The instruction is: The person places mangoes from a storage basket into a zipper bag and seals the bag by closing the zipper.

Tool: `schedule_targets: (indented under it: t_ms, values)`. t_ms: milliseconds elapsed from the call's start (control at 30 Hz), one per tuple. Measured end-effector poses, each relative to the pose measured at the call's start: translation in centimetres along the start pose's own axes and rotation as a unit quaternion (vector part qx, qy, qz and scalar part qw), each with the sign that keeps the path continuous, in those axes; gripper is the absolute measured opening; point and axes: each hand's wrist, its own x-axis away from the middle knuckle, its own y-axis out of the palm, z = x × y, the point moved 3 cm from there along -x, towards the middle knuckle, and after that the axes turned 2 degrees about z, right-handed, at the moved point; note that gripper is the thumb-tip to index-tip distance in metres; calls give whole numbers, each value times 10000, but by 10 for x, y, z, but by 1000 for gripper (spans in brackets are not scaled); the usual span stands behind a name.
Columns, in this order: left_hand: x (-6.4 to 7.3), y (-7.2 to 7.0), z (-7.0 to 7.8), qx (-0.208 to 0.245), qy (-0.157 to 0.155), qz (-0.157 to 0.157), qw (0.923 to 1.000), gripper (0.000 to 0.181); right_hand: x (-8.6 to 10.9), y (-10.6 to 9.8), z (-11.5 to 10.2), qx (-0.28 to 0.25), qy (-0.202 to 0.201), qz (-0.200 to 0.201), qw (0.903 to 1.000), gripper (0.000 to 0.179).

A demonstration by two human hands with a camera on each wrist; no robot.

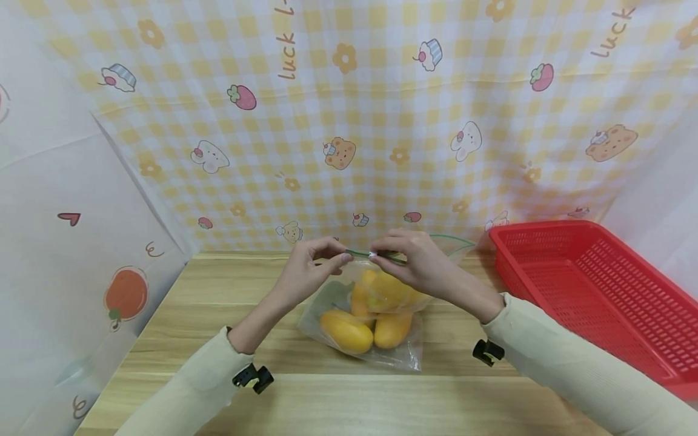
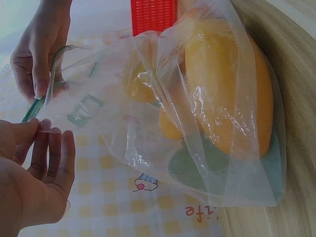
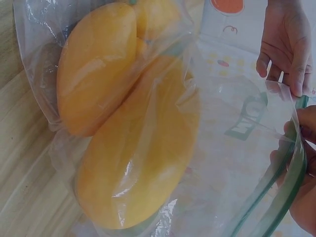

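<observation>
A clear zip bag with a green-edged mouth holds several yellow mangoes on the wooden table. My left hand pinches one end of the green zip strip between thumb and fingers. Close beside it, my right hand pinches the same strip at a small white piece that looks like a slider. To the right of that hand the green edges of the mouth stand apart. In the right wrist view, two large mangoes press against the plastic, and green print shows on the bag.
A red plastic basket stands on the right of the wooden table. Behind the table hangs a yellow checked cloth. A white printed sheet covers the left side.
</observation>
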Motion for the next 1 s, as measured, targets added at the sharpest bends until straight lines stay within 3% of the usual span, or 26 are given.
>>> schedule_targets:
  t_ms: [1000]
  values:
    - [2, -1, 0, 7, -41, -22, 10000, 6, 1, -1, -2, 100, 9, -7, 9999, 12]
